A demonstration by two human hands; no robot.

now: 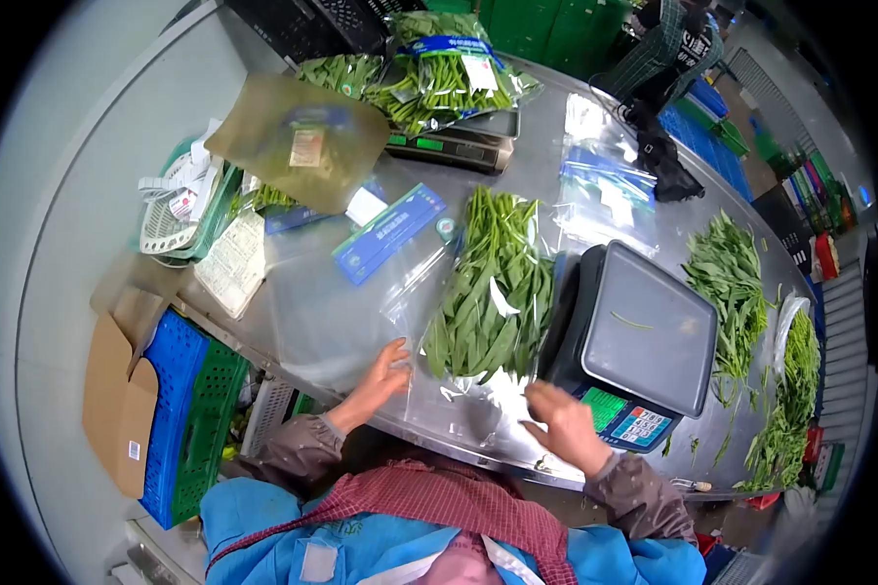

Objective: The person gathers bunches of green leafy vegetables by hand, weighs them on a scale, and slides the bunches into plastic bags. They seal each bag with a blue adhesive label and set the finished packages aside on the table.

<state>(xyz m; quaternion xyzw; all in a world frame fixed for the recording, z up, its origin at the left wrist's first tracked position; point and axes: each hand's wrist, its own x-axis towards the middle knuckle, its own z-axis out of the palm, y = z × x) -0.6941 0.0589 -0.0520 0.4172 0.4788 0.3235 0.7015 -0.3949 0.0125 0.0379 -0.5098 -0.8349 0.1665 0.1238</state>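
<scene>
A clear plastic bag of leafy green vegetables (493,292) lies on the metal table in front of me, stems pointing away. My left hand (379,382) is at the bag's near left edge, fingers stretched out over the clear film. On the other side, my right hand (568,425) is beside the bag's near right corner, slightly blurred, with thumb and fingers apart. Flat clear bags with a blue header (390,234) lie left of the vegetables. A dark digital scale (651,327) stands to the right, one loose stem on its tray.
Loose greens (727,283) lie right of the scale. Packed bags of greens (449,73) rest on a second scale (449,151) at the back. A white basket (171,210) and blue and green crates (200,409) stand left. A person (668,49) is at the back right.
</scene>
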